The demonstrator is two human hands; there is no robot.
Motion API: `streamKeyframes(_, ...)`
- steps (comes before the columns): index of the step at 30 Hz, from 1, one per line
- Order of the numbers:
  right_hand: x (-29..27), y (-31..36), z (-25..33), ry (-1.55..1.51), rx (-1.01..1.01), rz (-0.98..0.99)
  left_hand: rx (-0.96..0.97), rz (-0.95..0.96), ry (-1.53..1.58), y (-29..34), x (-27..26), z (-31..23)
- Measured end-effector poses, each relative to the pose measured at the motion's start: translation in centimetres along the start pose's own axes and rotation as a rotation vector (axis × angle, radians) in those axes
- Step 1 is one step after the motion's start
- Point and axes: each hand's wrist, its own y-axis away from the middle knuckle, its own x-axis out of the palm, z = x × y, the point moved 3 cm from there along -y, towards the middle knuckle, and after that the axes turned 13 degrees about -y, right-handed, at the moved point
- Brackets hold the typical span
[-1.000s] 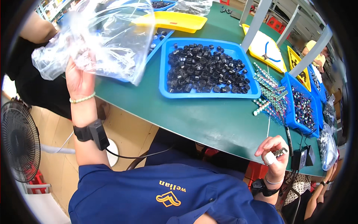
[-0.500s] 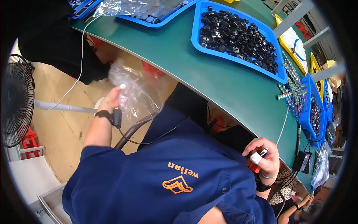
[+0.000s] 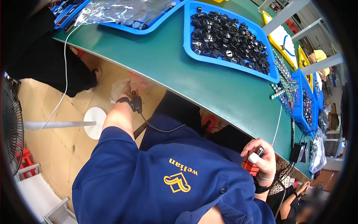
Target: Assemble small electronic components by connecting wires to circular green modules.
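My left hand (image 3: pixel 130 92) reaches down past the table edge, a black strap and small cabled box on its wrist. It is closed on a clear plastic bag (image 3: pixel 118 89) that spreads out on both sides of it; part of the fingers is hidden. My right hand (image 3: pixel 264 158) stays at the right front of my body, fingers curled, with white wrapping on the thumb. Between thumb and fingers it grips a small black cylindrical part (image 3: pixel 260 151) with a shiny side. Many similar black parts (image 3: pixel 231 41) fill a blue tray (image 3: pixel 231 66) on the green table (image 3: pixel 164 61).
Another blue tray (image 3: pixel 136 30) under clear plastic sheeting (image 3: pixel 115 13) stands at the far left. Bundled clear strips (image 3: pixel 285 84) and a blue bin (image 3: pixel 299 102) lie at the right. A fan (image 3: pixel 11 123) and its round base (image 3: pixel 95 123) stand on the left floor. Another person's legs (image 3: pixel 41 71) are nearby.
My left hand has moved forward and to the right, lower beside the table edge, taking the plastic bag with it. My right hand keeps its grip on the black part. The view has shifted slightly.
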Motion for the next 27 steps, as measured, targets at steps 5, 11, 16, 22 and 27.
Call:
streamKeyframes(5, -0.2, -0.8, 1.4, 0.016, -0.037, -0.008, 0.205, 0.216, -0.619, 3.3, -0.4, 1.2)
streamKeyframes(11, -0.4, -0.2, 3.1, -0.065, -0.240, -0.038, 0.482, 0.768, -1.149, 18.2, 3.0, -0.4)
streamKeyframes(16, -2.1, 0.3, 3.6, -0.030, -0.224, -0.050, 0.460, 1.420, -1.381, 41.4, 5.8, 2.1)
streamKeyframes(22, -1.9, -0.2, 3.9, -0.040, -0.235, -0.035, 0.644, 1.606, -1.283, 51.2, 13.7, 8.4)
streamKeyframes(27, -2.6, -0.7, 3.2, -0.114, -0.333, -0.157, 0.769, 1.619, -1.156, 50.8, 19.5, 15.3)
